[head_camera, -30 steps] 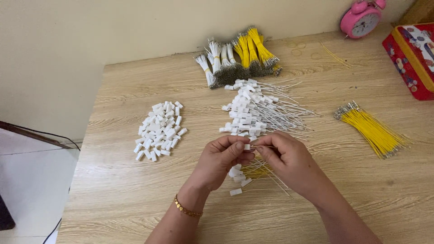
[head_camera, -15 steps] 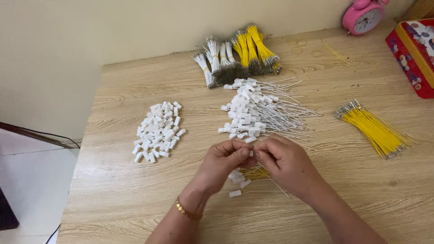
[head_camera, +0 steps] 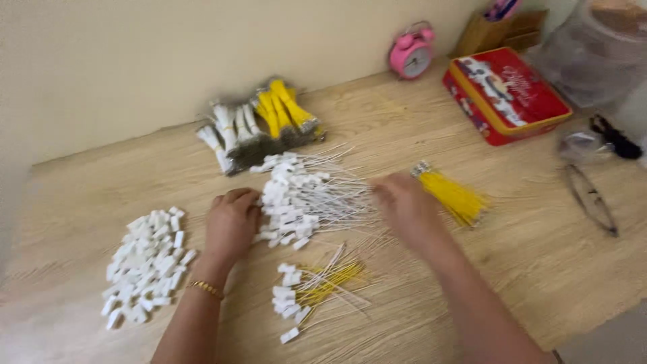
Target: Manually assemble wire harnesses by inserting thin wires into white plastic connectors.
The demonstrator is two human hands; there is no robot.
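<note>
Both hands are now parting: the right hand (head_camera: 404,205), fingers blurred, grip unclear, is nearing the yellow wires (head_camera: 453,197), lying diagonally rightward; the left hand (head_camera: 232,222) is curling emptily beside the white-capped wires (head_camera: 303,199).

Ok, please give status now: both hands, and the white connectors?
Left hand touching wired white connectors. Right hand at wire ends, grip unclear. Loose white pile untouched. Nothing in between.

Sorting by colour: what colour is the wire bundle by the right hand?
Yellow wire bundle, clearest in the head view.
</note>
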